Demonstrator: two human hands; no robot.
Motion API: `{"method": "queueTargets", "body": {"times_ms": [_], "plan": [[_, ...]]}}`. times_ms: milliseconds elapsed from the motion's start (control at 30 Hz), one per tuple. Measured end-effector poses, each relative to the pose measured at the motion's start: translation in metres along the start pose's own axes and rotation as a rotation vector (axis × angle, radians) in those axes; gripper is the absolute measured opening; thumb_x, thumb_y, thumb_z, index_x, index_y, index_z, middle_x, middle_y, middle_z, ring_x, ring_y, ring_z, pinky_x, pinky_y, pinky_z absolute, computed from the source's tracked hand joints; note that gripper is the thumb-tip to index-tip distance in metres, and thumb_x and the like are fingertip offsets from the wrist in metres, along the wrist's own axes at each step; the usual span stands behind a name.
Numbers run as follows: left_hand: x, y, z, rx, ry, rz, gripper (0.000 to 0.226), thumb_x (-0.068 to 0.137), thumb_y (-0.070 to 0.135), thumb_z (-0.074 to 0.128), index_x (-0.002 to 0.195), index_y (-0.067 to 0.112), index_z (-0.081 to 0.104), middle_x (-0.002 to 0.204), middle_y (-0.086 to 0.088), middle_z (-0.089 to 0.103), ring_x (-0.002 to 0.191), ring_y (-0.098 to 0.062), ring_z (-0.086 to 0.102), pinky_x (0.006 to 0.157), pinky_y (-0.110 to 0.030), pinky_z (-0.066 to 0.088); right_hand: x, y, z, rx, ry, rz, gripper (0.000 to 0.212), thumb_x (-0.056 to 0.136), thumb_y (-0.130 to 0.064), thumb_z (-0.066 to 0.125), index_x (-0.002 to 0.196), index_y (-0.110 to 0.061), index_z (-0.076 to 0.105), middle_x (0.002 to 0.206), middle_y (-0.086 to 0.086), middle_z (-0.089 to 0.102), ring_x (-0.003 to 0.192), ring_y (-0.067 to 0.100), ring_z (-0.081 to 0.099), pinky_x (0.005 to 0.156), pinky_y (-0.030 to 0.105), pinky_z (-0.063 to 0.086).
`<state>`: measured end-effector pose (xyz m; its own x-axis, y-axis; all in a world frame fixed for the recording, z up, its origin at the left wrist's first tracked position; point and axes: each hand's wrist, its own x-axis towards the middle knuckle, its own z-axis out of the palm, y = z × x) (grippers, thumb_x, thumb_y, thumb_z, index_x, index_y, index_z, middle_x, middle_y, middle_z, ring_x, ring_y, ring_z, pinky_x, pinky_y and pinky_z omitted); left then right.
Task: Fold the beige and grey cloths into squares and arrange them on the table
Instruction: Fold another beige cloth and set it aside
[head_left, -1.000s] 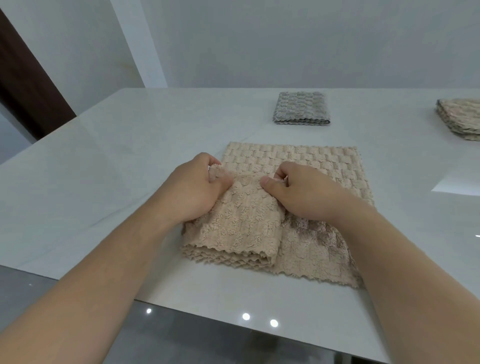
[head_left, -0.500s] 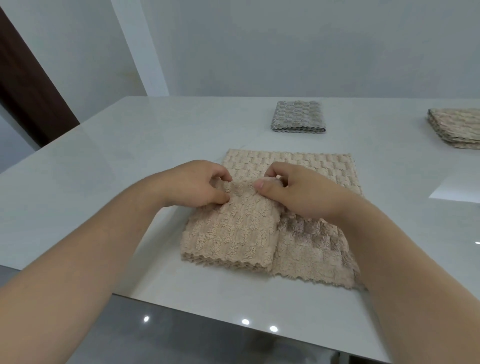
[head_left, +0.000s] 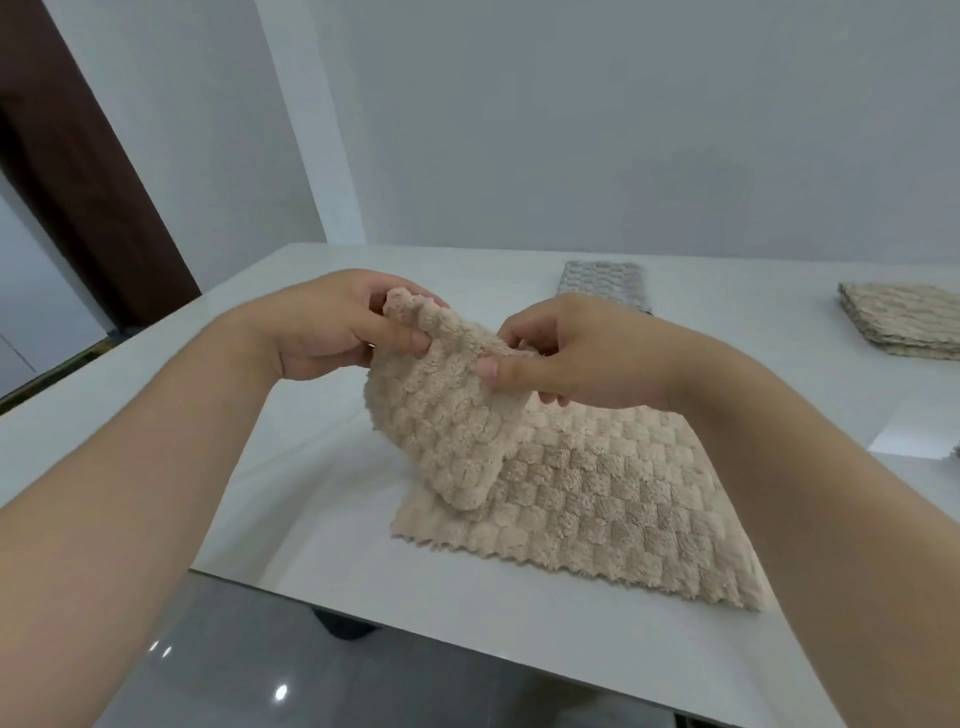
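Plainly, the weak spot sat at the left. The left hand (head_left: 337, 325) pinched one corner of the beige cloth (head_left: 597, 499) between thumb and curled fingers. Only a small bite of thick pile lay in that pinch, so the corner could slip out and the raised flap drop crooked.

Toward the middle, the flap stood up off the table and curved down to where it met the rest of the cloth. If the two hands carried it over at unequal pace, the fold line would likely run skew, and the result would come out a lopsided oblong rather than a square.

The right hand (head_left: 566, 358) gripped the flap's other upper edge, thumb on the near face and fingers curled behind. A tug from that side could drag the flat part across the smooth white table (head_left: 156, 405) and pull it askew, or toward the near edge, which lay close to the cloth's zigzag hem.

The beige cloth looked plush and thick, with a raised checker of soft tufts and pinked edges. It lay near the front of the table before the person, its right part flat and its left part held up in both hands. Beyond the right hand a folded grey cloth (head_left: 602, 283) rested further back. At the far right a layered beige stack (head_left: 904, 325) sat well apart from the work.
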<state>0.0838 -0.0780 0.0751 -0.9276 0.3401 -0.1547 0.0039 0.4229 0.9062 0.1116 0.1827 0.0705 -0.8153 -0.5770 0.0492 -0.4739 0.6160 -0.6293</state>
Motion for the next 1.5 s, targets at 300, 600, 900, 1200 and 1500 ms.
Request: {"method": "queueTargets", "body": {"times_ms": [300, 600, 900, 1200, 1500], "plan": [[0.000, -0.010, 0.037, -0.153, 0.464, 0.258, 0.014, 0.102, 0.030, 0.059, 0.111, 0.023, 0.067, 0.102, 0.000, 0.076, 0.097, -0.021, 0.073, 0.086, -0.039, 0.059, -0.005, -0.027, -0.019, -0.120, 0.159, -0.026, 0.061, 0.088, -0.068, 0.060, 0.071, -0.011, 0.048, 0.071, 0.012, 0.058, 0.076, 0.018, 0.073, 0.060, 0.036, 0.050], [-0.001, -0.003, 0.051, 0.175, 0.673, 0.447, 0.021, 0.102, 0.037, 0.055, 0.101, 0.016, 0.058, 0.091, -0.003, 0.069, 0.084, -0.018, 0.065, 0.078, -0.038, 0.053, -0.017, -0.022, -0.028, 0.006, 0.126, 0.055, 0.047, 0.083, -0.072, 0.060, 0.091, -0.028, 0.072, 0.079, -0.008, 0.076, 0.073, 0.008, 0.071, 0.072, 0.034, 0.058], [0.045, 0.047, 0.033, 0.529, 0.664, 0.234, 0.027, 0.100, 0.041, 0.056, 0.093, 0.015, 0.061, 0.084, 0.004, 0.060, 0.074, -0.010, 0.054, 0.059, -0.025, 0.037, 0.010, 0.026, 0.016, 0.783, 0.362, 0.319, 0.062, 0.097, -0.043, 0.065, 0.148, -0.028, 0.033, 0.115, 0.010, 0.070, 0.085, 0.031, 0.077, 0.079, 0.044, 0.063], [0.094, 0.066, 0.028, 0.418, 0.656, -0.034, 0.025, 0.099, 0.032, 0.058, 0.096, 0.008, 0.062, 0.091, -0.007, 0.060, 0.088, -0.028, 0.058, 0.073, -0.032, 0.046, 0.011, 0.025, 0.047, 0.758, 0.332, 0.335, 0.087, 0.090, -0.020, 0.071, 0.154, -0.042, 0.017, 0.107, 0.002, 0.072, 0.084, 0.024, 0.078, 0.084, 0.046, 0.062], [0.100, 0.062, 0.038, 0.198, 0.697, -0.047, 0.025, 0.099, 0.029, 0.058, 0.082, 0.012, 0.055, 0.081, -0.002, 0.056, 0.071, -0.019, 0.054, 0.062, -0.030, 0.045, 0.020, 0.021, 0.059, 0.638, 0.476, 0.344, 0.064, 0.099, -0.033, 0.059, 0.151, -0.036, 0.022, 0.097, -0.001, 0.074, 0.070, 0.015, 0.076, 0.076, 0.052, 0.062]]}}
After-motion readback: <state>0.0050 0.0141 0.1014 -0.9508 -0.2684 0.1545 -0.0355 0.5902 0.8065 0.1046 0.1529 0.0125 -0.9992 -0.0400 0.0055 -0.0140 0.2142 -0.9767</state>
